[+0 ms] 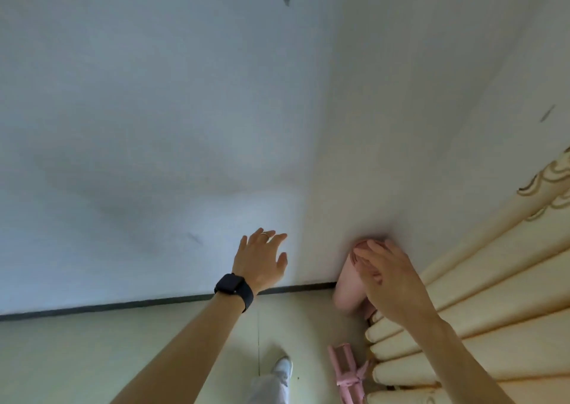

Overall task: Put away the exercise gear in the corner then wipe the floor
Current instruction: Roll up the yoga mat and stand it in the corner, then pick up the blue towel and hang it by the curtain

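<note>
- Mat (348, 291): pink, rolled, upright in the corner, bottom end on the floor (123, 357), top end leaning into the meeting of the two walls.
- Right hand (393, 283): laid over the top and side of the mat; fingers (365, 254) nearly straight and close together, pressing on the roll rather than wrapped round it; thumb hidden.
- Left hand (262, 258): held up in front of the back wall (154, 125), apart from the mat, holding nothing; fingers spread and relaxed; contact with the wall impossible to tell.
- Ring (264, 234) on one left finger; dark watch (234, 291) on the left wrist.
- Pink gear (344, 366): a flat frame-like piece with a tied strap, lying on the floor just beside the curtain hem, nearer than the mat and apart from both hands.
- Curtain (462, 280): cream, in thick folds along the side wall (431, 95), hem on the floor, touching the lower right of the mat and closing off that side.
- Baseboard (154, 303): dark strip along the foot of the back wall, ending at the mat.
- Open pale floor to the left of the mat and gear, between baseboard and lower edge of view.
- White shoe (282, 368) and light trouser leg (268, 388) on that floor, just left of the pink gear.
</note>
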`<action>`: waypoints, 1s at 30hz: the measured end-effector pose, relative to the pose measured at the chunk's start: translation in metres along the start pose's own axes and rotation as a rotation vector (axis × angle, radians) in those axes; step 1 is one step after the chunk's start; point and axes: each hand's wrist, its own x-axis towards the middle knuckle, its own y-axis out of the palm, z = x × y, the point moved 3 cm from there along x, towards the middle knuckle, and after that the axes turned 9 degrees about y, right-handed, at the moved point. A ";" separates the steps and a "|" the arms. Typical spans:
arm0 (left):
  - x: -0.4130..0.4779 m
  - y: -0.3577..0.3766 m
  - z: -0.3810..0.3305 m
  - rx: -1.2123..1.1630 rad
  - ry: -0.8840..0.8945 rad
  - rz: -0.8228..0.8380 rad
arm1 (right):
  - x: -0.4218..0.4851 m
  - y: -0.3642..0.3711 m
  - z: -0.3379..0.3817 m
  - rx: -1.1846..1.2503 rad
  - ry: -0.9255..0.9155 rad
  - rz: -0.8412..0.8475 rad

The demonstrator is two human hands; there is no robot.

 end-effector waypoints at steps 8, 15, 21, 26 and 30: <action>-0.195 0.025 0.025 -0.071 -0.398 -0.073 | -0.070 0.036 0.057 0.011 -0.267 0.280; -0.395 0.019 0.044 -0.048 -0.813 -0.190 | -0.166 0.069 0.183 0.065 -0.647 0.485; -0.586 0.000 0.025 -0.041 -1.133 -0.410 | -0.307 0.084 0.298 0.055 -1.062 0.579; -0.757 0.008 -0.028 -0.067 -1.374 -0.579 | -0.463 0.095 0.352 0.032 -1.346 0.630; -0.881 0.024 -0.072 -0.026 -1.492 -0.634 | -0.582 0.107 0.368 0.017 -1.473 0.639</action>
